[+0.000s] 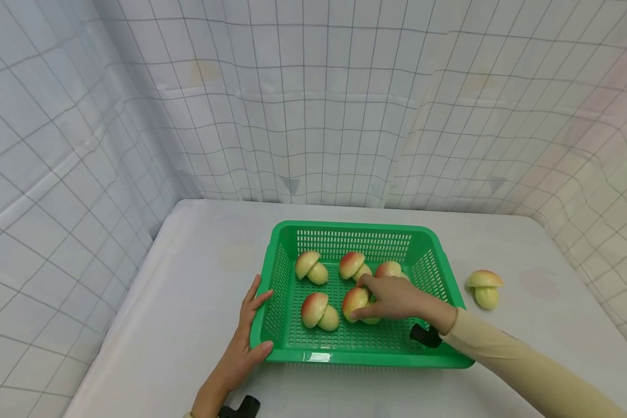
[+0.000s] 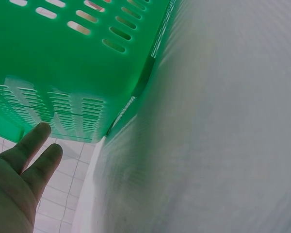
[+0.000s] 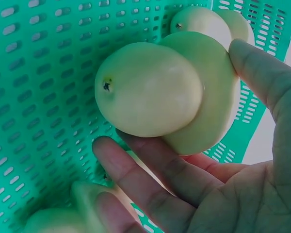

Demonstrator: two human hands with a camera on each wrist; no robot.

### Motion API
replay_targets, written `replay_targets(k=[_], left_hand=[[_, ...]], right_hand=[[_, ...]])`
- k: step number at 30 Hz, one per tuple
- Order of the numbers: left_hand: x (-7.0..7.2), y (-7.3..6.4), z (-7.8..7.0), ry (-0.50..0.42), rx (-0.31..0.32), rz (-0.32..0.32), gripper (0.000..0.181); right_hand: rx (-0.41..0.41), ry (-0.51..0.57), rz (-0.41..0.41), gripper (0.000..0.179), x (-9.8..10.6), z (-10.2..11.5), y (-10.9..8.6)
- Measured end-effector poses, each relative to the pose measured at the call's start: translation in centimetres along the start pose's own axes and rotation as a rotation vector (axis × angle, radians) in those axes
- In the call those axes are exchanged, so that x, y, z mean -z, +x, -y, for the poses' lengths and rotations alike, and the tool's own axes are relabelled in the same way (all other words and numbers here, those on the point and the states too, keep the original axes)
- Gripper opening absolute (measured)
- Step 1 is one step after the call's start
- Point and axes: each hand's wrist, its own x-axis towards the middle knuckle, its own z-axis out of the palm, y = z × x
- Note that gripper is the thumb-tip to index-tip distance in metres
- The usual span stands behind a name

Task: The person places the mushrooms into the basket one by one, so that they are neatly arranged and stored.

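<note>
A green plastic basket (image 1: 366, 359) holds several toy mushrooms with red-and-yellow caps and pale stems. Inside it, my right hand (image 1: 399, 297) grips the front middle toy mushroom (image 1: 353, 303), thumb on one side of the cap and fingers on the other. The right wrist view shows the stem end of this toy mushroom (image 3: 148, 92) facing the camera, with the hand (image 3: 218, 189) around the cap. My left hand (image 1: 242, 342) rests against the basket's left rim, fingers extended and thumb at the front corner. In the left wrist view, two straight fingers (image 2: 46, 162) show beside the basket wall.
One toy mushroom (image 1: 485, 288) lies on the white tablecloth (image 1: 214, 278), right of the basket. Other toy mushrooms (image 1: 320, 312) sit around the gripped one. White grid-patterned curtains (image 1: 319, 116) stand behind the table and along both sides.
</note>
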Motion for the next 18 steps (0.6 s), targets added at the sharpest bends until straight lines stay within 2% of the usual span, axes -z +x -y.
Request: replay_targets(k=[8,18], left_hand=[[-0.02,0.05,-0.05,-0.002,-0.012,-0.002,0.074],[-0.03,0.01,0.17,0.001,0.002,-0.004,0.074]], right_hand=[[0.015,0.003,-0.005,0.050,-0.23,-0.23,0.06],[0.008,0.006,-0.007,0.050,-0.47,-0.26,0.05]])
